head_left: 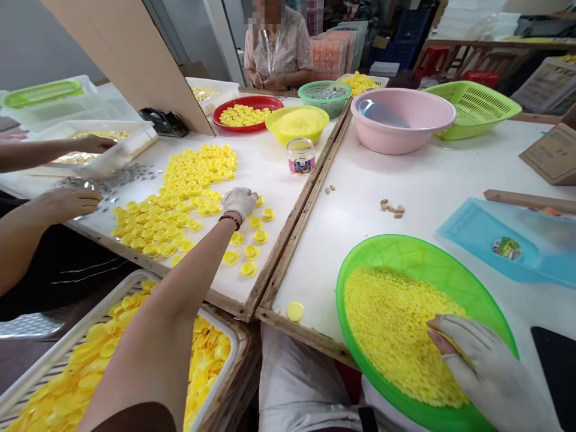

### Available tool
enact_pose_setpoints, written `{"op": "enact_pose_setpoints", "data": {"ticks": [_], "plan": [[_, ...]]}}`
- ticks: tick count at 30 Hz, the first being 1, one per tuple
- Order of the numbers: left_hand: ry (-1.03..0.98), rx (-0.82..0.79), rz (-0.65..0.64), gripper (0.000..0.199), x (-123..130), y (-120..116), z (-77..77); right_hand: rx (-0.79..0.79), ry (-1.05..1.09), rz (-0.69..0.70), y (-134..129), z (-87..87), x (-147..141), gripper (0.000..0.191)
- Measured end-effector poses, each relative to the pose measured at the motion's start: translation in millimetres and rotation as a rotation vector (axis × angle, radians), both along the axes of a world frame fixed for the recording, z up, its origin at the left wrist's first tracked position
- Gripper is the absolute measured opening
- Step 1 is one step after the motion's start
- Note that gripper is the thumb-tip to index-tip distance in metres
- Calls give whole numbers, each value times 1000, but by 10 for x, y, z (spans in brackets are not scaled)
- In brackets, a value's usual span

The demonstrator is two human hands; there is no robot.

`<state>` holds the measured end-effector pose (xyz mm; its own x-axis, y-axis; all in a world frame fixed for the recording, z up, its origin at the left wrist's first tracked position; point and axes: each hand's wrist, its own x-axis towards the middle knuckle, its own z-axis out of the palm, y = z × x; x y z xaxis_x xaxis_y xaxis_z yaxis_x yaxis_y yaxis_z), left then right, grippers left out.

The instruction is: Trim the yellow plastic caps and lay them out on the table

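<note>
My left hand (240, 203), in a white fingerless-tipped glove, reaches over the left table with its fingers closed on a small yellow hat-shaped piece (260, 201). Several like pieces (251, 252) lie spaced apart below it, and a dense spread of them (198, 168) covers the table to its left. At the lower right, my gloved right hand (483, 360) is inside the rim of a green basin (450, 270). A thin yellow plastic piece (456, 348) shows between its thumb and fingers. Small yellow bits (396, 330) fill the basin; the fingertips are close to them.
A white crate (229, 360) of yellow pieces stands below my left arm. A clear jar (300, 157), yellow bowl (297, 123), red tray (245, 114) and pink basin (402, 120) stand farther back. A co-worker's hands (72, 204) are at left; another person (279, 48) sits opposite.
</note>
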<state>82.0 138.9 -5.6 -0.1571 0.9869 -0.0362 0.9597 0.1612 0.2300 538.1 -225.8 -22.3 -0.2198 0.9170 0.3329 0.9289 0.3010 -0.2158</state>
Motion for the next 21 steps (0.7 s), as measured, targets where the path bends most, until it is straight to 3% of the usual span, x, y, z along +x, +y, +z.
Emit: {"op": "enact_pose_setpoints", "data": {"ticks": [2, 5, 7, 9, 12, 21], "plan": [[7, 98, -61, 56, 6, -295, -52, 5, 19, -16, -14, 8, 9, 25], [72, 207, -312, 65, 31, -903, -184, -4, 29, -37, -48, -9, 36, 24], [151, 191, -443, 66, 45, -1260, -287, -19, 22, -44, -72, -34, 70, 24], [207, 146, -487, 66, 53, -1457, -366, -29, 8, -45, -87, -56, 113, 24], [226, 101, -451, 66, 55, -1426, -418, -21, -31, -15, -89, -70, 174, 25], [179, 14, -412, 60, 116, -807, -421, -46, -42, -44, -121, -230, 325, 28]]}}
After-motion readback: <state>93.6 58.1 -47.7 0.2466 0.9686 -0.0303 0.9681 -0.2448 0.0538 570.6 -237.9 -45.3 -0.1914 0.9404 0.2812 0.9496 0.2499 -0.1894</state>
